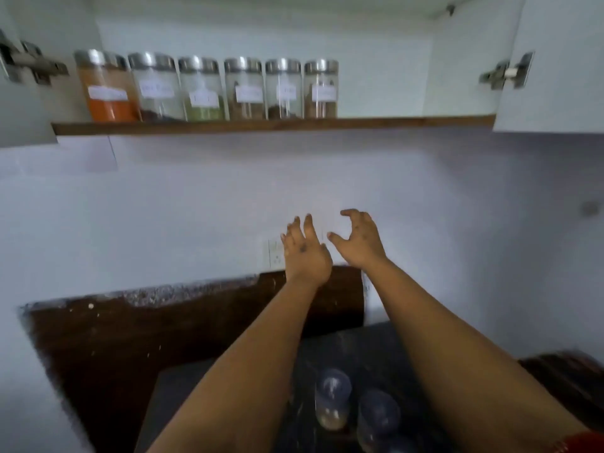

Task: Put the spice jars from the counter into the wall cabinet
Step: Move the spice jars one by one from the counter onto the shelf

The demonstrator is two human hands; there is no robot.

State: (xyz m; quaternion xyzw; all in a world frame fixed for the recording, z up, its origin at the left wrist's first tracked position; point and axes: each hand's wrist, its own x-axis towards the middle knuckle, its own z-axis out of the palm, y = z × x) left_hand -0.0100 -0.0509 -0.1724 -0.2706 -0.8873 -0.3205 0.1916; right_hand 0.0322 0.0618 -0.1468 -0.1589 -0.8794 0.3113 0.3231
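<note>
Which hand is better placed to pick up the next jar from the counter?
Probably the right hand: both hands are empty and raised, but the two jars on the counter stand nearer the right forearm than the left hand.

Your labels on the shelf jars, high above your fingers, are too blurred to read. Below your wrists, one counter jar is cut off by the bottom edge.

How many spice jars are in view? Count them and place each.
8: six in a row on the cabinet shelf, from orange jar rightward; two on the counter. Arms may hide more.
</note>
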